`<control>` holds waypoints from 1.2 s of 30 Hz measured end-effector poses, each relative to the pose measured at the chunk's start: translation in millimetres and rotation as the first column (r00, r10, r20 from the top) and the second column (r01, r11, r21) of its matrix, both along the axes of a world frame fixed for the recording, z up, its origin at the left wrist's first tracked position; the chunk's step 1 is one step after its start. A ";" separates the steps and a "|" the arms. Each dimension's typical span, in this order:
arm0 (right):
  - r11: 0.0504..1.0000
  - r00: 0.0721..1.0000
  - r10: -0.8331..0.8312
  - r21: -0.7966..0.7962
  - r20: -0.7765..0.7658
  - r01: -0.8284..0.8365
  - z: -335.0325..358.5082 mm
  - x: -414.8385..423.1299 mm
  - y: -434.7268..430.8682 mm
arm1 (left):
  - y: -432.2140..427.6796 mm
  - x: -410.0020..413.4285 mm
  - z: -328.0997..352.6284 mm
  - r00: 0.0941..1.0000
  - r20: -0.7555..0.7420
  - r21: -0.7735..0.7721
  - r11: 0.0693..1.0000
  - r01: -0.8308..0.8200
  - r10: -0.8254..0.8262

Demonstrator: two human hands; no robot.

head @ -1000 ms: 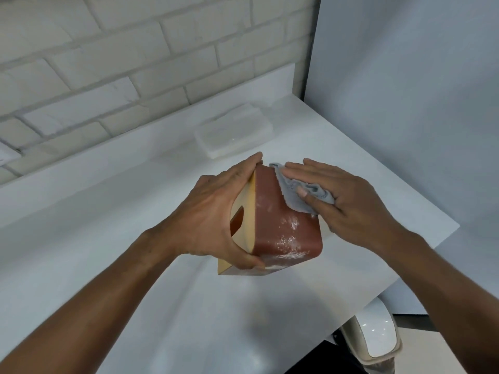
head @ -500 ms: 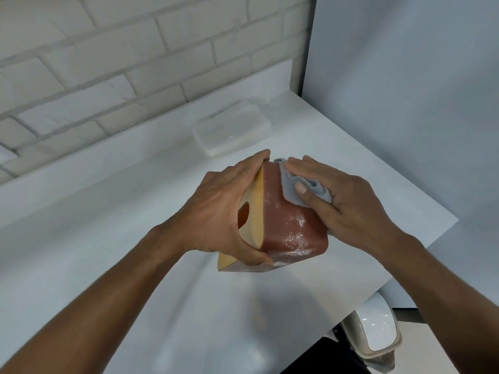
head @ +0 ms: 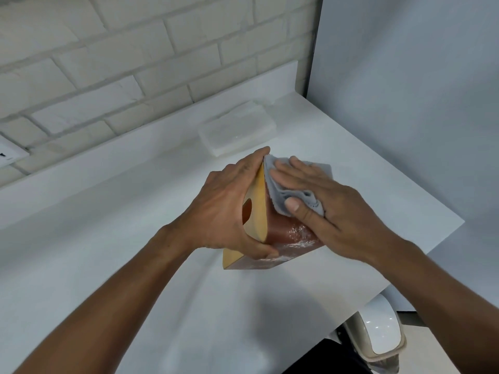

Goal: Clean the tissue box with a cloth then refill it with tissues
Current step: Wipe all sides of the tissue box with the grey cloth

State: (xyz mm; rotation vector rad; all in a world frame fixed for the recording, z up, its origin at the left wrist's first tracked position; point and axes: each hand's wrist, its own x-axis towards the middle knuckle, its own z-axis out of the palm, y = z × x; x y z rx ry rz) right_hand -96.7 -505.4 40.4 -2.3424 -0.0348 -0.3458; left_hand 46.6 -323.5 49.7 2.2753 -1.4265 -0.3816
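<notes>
At the far left edge of the frame a wall socket [head: 10, 155] is showing only in part, cut off by the border. The white table [head: 108, 211] is filling most of the view, and just left of centre the left hand [head: 224, 209] is gripping the tissue box [head: 280, 230], fingers hooking over its upper edge and thumb crossing its lower near edge. Above, toward the back wall, a flat pack of tissues [head: 237, 130] is lying well apart from both hands. The box is sitting at the middle of the frame, tipped so that its pale lid face with the oval opening is turning left into the left palm, while its red-brown side is facing up and right. That side is the one the wiping depends on: it is lying directly under the right hand, so the right hand is the nearer one for wiping and the left is only steadying. A grey cloth [head: 286, 190] is spreading over the upper part of this face. The right hand [head: 332, 201] is pressing it down with flat fingers, the thumb trapping a bunched fold. Pale glossy smears are showing on the lower, uncovered part. Whether the box's bottom corner is resting on the table or hanging just above it is hard to tell, and its far sides are hidden. At lower right a glossy white object [head: 380, 333] is sitting below the table edge, its nature unclear.
</notes>
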 end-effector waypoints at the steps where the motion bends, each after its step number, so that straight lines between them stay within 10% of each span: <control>1: 0.999 1.000 -0.025 0.023 -0.017 0.025 1.0 2.0 -4.7 | -1.4 -0.7 -0.2 1.000 0.007 -0.005 1.000 -0.002 0.002; 22: 0.983 0.983 -0.180 0.036 -0.020 0.181 -2.8 -6.6 -9.3 | 4.3 -1.4 -1.8 0.999 0.019 -0.024 0.999 -0.038 0.038; 36: 0.995 0.999 0.032 -0.094 0.023 -0.030 3.2 -19.9 21.5 | 3.5 -0.6 -2.1 0.999 0.025 -0.039 0.999 -0.024 0.025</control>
